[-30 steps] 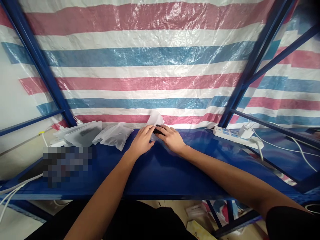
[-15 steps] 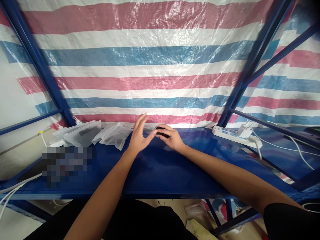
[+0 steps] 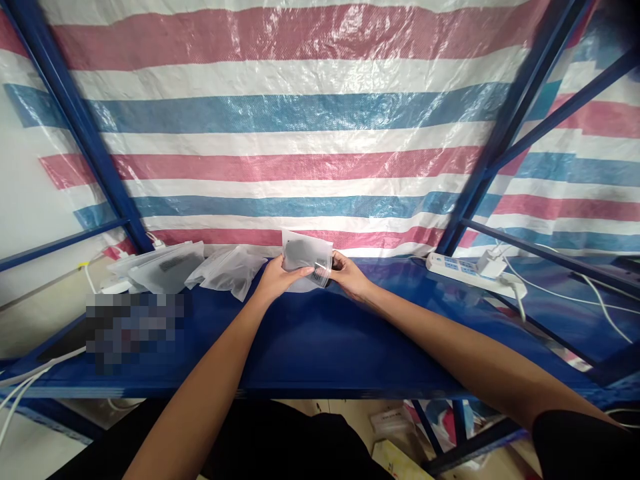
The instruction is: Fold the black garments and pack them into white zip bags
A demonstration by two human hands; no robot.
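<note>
Raised over the middle of the blue table, a frosted plastic bag is tilted between my two hands. My left hand is closed on its left side, thumb lying across the front. At the bag's right edge my right hand pinches the plastic, and a small black object shows by its fingers; its kind cannot be made out. Dark printing is visible on the bag near the right thumb. Beneath the hands lies another pale translucent sheet or bag, mostly covered.
Frosted bags lie to the left, with more bags beyond them. A blurred dark item is at front left. On the right sits a white power strip with plugs and cables. Blue frame posts and a striped sheet stand behind.
My left hand was raised with fingers apart and now grips the frosted bag. The bag has come up into view between both hands.
</note>
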